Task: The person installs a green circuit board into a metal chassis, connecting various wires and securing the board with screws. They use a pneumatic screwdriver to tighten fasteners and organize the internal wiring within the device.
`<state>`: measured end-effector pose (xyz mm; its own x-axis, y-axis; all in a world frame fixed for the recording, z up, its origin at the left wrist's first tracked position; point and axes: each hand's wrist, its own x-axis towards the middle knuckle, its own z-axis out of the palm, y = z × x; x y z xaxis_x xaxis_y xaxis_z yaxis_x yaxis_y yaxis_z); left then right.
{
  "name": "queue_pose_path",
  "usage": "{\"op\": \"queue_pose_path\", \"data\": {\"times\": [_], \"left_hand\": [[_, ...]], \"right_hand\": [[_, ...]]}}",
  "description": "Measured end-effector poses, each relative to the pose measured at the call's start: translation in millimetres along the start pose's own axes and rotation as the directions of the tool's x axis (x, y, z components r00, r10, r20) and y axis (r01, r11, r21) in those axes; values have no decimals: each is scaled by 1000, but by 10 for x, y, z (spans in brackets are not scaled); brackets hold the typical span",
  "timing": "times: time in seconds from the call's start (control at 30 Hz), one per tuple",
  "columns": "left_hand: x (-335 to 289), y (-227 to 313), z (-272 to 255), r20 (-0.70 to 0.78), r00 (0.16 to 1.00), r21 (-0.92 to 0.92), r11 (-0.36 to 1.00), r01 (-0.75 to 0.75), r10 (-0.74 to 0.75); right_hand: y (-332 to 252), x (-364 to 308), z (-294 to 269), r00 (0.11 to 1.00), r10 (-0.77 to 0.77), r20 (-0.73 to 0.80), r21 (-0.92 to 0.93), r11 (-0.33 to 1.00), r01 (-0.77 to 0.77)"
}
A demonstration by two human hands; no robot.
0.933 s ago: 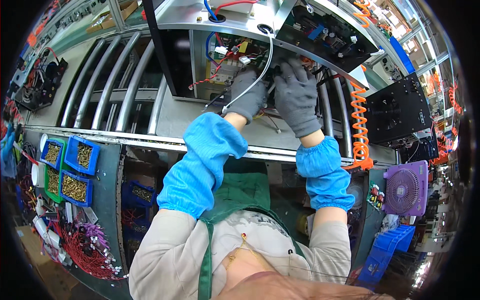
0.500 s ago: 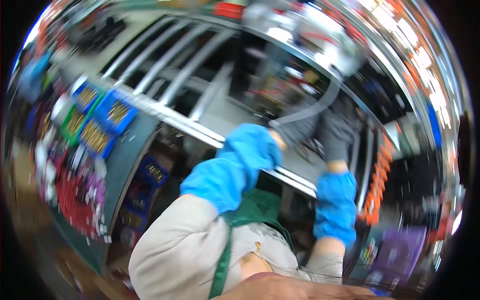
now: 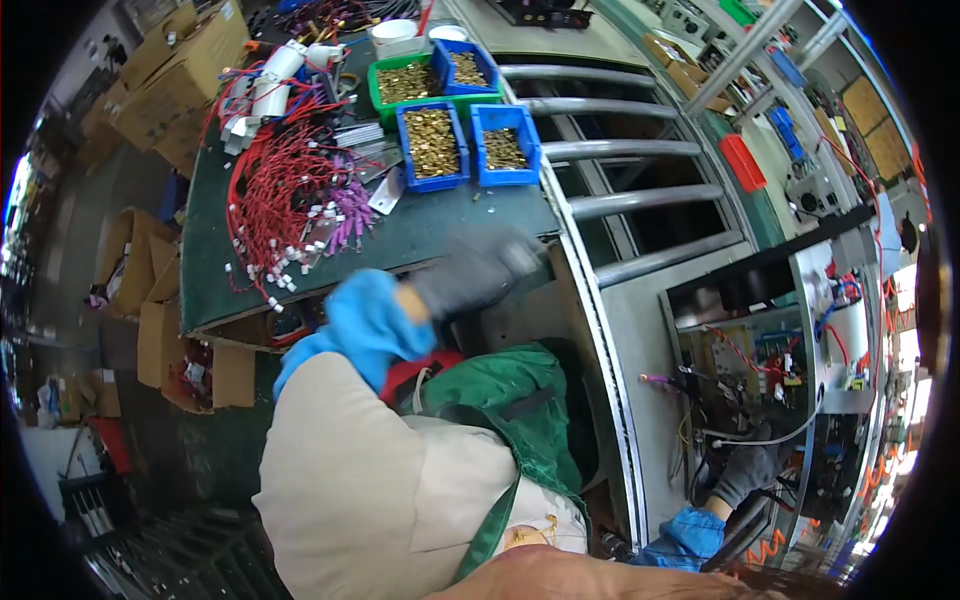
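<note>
My left hand [image 3: 480,270], in a grey glove and blue sleeve cover, hangs over the near edge of the dark green bench [image 3: 450,215]. Motion smears its fingers, and no held thing shows. My right hand [image 3: 750,470], gloved alike, is at the lower right beside an open metal equipment housing [image 3: 807,300] with circuit boards and wires inside. Dark cables and shadow hide its fingertips. A pale curved tube [image 3: 775,437] passes just above this hand. A cable end with a purple sleeve [image 3: 657,379] sticks out of the housing toward the left.
Blue bins [image 3: 434,182] and a green bin [image 3: 375,90] of small brass-coloured parts stand on the bench. Red wire harnesses [image 3: 275,190] lie left of them. Metal rollers [image 3: 640,150] run beyond the bench's right edge. Cardboard boxes [image 3: 185,85] stand at the left.
The view has swung left, bringing the bench and bins to the middle. My left hand has left the housing area for the bench edge; my right hand is still beside the housing.
</note>
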<state>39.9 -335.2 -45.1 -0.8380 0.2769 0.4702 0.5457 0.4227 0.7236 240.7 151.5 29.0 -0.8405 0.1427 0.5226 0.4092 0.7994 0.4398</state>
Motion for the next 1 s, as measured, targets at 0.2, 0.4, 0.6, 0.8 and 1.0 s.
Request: {"op": "queue_pose_path", "data": {"times": [0.2,0.4,0.6,0.8,1.0], "left_hand": [[-1001,-1996,-2783,-852,518,439,442,782,-71],[-1683,-2622,-3256,-741,164,303,-107,947,-651],[-1706,-3157,-3424,-741,121,270,-127,955,-661],[-1404,-2899,-3305,-655,245,441,-99,892,-715],[-1698,-3154,-3605,-618,258,501,-118,857,-743]], "right_hand": [[42,28,120,998,24,49,-46,999,-21],[174,-57,244,997,42,71,-65,997,-37],[302,-69,358,997,-3,82,-15,1000,4],[545,-231,617,1000,-20,16,-87,996,22],[30,83,2,993,16,116,-74,997,-8]]}}
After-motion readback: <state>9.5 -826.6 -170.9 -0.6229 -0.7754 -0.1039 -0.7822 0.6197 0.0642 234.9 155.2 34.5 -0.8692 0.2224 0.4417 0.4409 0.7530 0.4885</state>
